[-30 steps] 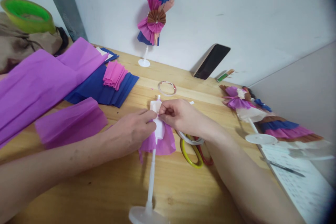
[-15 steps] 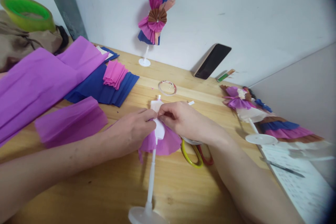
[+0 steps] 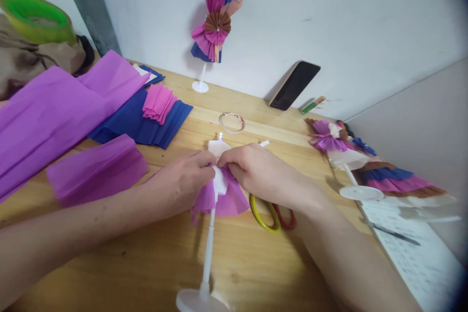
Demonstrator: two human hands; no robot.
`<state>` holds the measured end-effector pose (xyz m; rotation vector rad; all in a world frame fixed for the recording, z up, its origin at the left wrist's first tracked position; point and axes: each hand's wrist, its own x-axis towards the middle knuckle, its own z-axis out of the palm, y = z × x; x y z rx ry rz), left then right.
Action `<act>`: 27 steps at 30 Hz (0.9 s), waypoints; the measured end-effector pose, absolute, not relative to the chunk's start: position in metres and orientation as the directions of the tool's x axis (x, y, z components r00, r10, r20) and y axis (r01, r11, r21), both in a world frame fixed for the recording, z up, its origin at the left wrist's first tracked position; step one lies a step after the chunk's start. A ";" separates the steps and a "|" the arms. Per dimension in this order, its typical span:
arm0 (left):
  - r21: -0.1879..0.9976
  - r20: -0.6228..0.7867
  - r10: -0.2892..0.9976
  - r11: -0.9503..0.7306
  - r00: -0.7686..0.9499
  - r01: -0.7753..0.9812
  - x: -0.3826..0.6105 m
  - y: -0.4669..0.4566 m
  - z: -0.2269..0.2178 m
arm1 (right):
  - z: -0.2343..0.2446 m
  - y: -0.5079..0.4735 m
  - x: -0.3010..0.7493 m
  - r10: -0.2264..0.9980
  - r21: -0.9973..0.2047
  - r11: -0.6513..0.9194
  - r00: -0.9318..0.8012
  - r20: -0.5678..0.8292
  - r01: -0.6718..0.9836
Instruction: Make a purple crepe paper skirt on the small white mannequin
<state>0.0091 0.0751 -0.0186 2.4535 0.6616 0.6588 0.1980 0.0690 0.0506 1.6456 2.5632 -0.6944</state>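
Observation:
A small white dress form [image 3: 220, 183] on a thin stand lies tilted back on the table, its round base toward me. Purple crepe paper [image 3: 234, 201] hangs around its lower body like a skirt. My left hand [image 3: 186, 175] is closed, its fingertips pinching at the left of the waist, at the paper's top edge. From the right, my right hand [image 3: 261, 170] pinches at the waist too, thumb and forefinger together. The fingertips of both hands nearly meet, and exactly what lies between them is partly hidden. Scissors [image 3: 265, 214] with yellow and red handles rest under my right wrist.
Purple crepe sheets [image 3: 62, 107], blue pleated paper [image 3: 135, 122] and a pink pleated piece [image 3: 160, 103] lie at left. A dressed form [image 3: 215, 24] stands at the back, near a ring of beads [image 3: 231, 122] and a phone [image 3: 294, 85]. Another dressed form [image 3: 331, 139] lies right, beside a notebook [image 3: 409, 248].
The fingers of my right hand have curled a little tighter at the waist. My left hand keeps almost the same hold. The whole view has shifted slightly.

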 end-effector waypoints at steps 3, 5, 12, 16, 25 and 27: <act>0.532 0.346 0.518 -0.795 0.782 0.292 0.007 0.076 -0.018 | 0.048 0.072 0.199 0.869 -0.421 0.314 -0.437 -0.233 0.851; 0.529 0.388 0.498 -0.809 0.776 0.255 0.008 0.076 -0.020 | 0.048 0.073 0.200 0.869 -0.442 0.305 -0.436 -0.233 0.844; 0.556 0.480 0.513 -0.805 0.711 0.206 0.012 0.074 -0.017 | 0.049 0.074 0.200 0.866 -0.515 0.284 -0.447 -0.223 0.809; 0.568 0.492 0.539 -0.794 0.684 0.217 0.013 0.073 -0.012 | 0.047 0.075 0.201 0.892 -0.526 0.258 -0.409 -0.193 0.810; 0.912 0.238 0.819 -0.374 0.522 0.170 0.011 0.073 -0.016 | 0.043 0.074 0.204 0.854 -0.530 0.313 -0.478 -0.207 0.788; 0.970 0.139 0.858 -0.219 0.495 0.108 0.011 0.073 -0.013 | 0.043 0.073 0.204 0.857 -0.513 0.305 -0.466 -0.220 0.803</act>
